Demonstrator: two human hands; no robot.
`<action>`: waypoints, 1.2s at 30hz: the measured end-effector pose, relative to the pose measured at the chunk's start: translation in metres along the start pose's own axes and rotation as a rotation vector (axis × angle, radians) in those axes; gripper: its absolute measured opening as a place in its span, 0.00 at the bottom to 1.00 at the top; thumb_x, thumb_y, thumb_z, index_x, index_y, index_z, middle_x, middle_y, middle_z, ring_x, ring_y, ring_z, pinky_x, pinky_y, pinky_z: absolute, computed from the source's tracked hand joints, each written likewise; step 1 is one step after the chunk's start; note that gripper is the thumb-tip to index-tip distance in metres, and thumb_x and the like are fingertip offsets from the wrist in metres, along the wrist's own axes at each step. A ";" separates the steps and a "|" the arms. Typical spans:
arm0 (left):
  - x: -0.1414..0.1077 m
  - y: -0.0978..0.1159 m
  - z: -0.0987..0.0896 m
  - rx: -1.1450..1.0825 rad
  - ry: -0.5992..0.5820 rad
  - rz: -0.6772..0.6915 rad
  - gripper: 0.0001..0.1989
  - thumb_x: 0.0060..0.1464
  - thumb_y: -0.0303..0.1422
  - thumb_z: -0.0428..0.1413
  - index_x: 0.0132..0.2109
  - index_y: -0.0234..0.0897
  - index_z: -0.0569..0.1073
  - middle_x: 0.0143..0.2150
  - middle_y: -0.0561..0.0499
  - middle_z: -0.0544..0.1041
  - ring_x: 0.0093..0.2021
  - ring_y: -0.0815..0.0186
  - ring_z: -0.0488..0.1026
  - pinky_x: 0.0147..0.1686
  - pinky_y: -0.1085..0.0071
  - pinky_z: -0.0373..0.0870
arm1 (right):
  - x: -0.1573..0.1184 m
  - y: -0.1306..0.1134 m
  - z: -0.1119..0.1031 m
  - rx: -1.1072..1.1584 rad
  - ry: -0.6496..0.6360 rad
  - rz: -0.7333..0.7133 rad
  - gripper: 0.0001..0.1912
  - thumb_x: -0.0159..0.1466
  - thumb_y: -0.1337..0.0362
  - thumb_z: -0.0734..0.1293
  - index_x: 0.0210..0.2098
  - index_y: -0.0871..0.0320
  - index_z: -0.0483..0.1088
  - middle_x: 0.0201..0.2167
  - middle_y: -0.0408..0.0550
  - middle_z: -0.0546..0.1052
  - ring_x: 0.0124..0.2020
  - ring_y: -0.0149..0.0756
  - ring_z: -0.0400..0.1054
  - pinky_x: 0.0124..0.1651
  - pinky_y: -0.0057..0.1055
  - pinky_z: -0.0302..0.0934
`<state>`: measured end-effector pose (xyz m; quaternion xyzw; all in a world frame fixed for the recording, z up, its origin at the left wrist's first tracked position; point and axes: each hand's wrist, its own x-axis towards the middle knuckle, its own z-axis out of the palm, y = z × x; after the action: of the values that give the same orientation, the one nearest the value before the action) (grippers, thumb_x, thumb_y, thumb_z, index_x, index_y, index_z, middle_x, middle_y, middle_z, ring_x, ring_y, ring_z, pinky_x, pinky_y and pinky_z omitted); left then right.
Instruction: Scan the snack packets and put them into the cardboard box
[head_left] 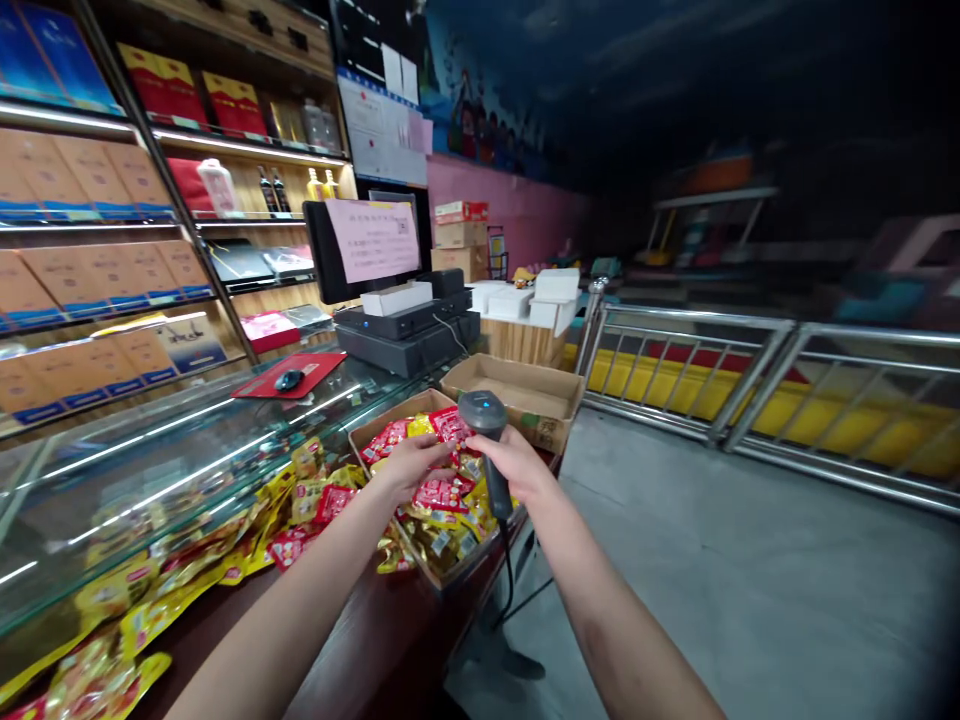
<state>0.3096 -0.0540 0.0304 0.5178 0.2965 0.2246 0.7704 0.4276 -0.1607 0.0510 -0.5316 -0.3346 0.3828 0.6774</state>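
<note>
An open cardboard box (435, 577) on the counter holds many small red and yellow snack packets (442, 493). My left hand (415, 466) lies over these packets with its fingers stretched toward the right. Its fingertips are close to a red packet (450, 424), and whether they touch it is unclear. My right hand (519, 462) is closed around the handle of a dark barcode scanner (484, 412). The scanner stands upright over the box's right side, a blue light on its head and its cable hanging down. Part of the right hand's fingers is hidden behind the handle.
More yellow and red packets (142, 600) lie along the glass counter (187, 450) at left. Behind the box sit another open carton (517, 385), a monitor (322, 250) and a mouse (289, 380) on a red mat. Metal railings (690, 375) run along the right.
</note>
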 end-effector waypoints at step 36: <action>-0.234 -0.046 -0.313 0.940 1.024 0.277 0.18 0.50 0.34 0.56 0.49 0.37 0.75 0.48 0.45 0.76 0.50 0.59 0.72 0.51 0.64 0.65 | -0.038 0.139 0.296 -0.292 -0.513 0.222 0.10 0.46 0.64 0.69 0.28 0.61 0.73 0.21 0.41 0.72 0.25 0.31 0.63 0.32 0.27 0.56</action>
<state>-0.0738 -0.0158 -0.0500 0.6577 0.6184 0.3842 0.1934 0.1322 -0.0367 -0.0240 -0.5427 -0.4860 0.5237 0.4416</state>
